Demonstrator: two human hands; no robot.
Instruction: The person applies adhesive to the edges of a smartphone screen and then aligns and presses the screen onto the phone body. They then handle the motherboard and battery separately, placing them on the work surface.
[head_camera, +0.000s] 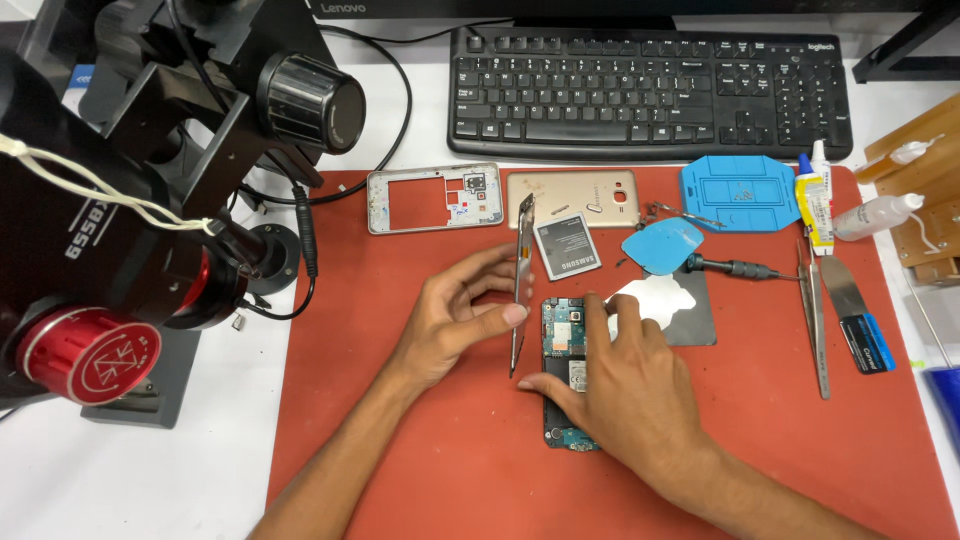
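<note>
Here, each line is read from the head view.
Left hand: the left hand (450, 320) is brought in from the lower left, forearm slanted across the red mat (420, 470), palm turned inward.
Left fingers: the fingers (490, 285) are curled and closed on a thin phone panel (522, 280), which is held on edge, nearly upright, its lower tip near the mat.
Right hand: the right hand (625, 385) is laid palm down from the lower right over an opened phone body (562, 345).
Right fingers: the fingers are spread flat and pressed on the phone body; nothing is gripped, the thumb being set at its left edge.
Phone body: it lies lengthwise at the mat's middle, circuit board exposed, just right of the panel.
Behind the hands: a grey battery (567, 246), a silver frame (434, 198) and a gold back cover (572, 197) are lined up near the mat's far edge.
Right side: a metal plate (690, 310), a blue pick (662, 245), a screwdriver (735, 267) and tweezers (815, 320) are crowded close by.
Left side: a microscope (150, 180) overhangs the white bench (150, 480).
Open room: bare mat is left along the near edge, below both forearms.
</note>
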